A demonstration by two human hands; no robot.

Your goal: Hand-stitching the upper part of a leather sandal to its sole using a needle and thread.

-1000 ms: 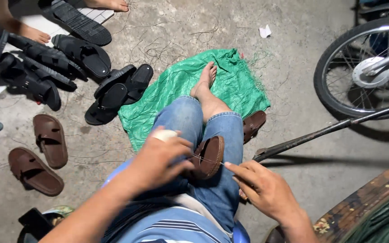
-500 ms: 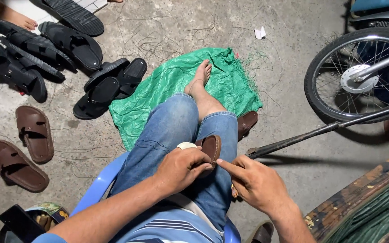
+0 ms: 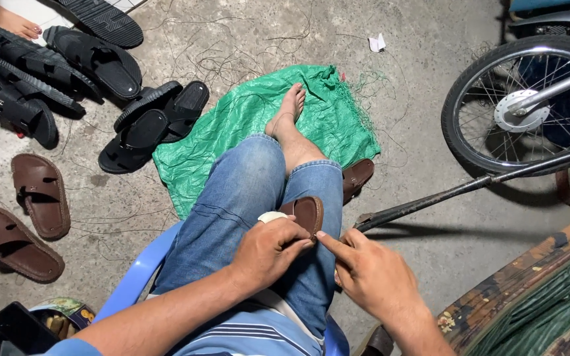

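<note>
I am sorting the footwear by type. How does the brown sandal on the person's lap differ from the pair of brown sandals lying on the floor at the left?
The lap sandal rests on the jeans, gripped by the left hand with the right hand touching its edge; the floor sandals lie untouched on concrete. The lap sandal is largely hidden, showing mainly its rounded end; the floor sandals show their straps fully. All are brown.

Bare concrete floor (image 3: 232, 39), strewn with thread. A green sack (image 3: 232, 125) lies spread out, a motorbike wheel (image 3: 522, 105) stands right, daylight overhead.
</note>
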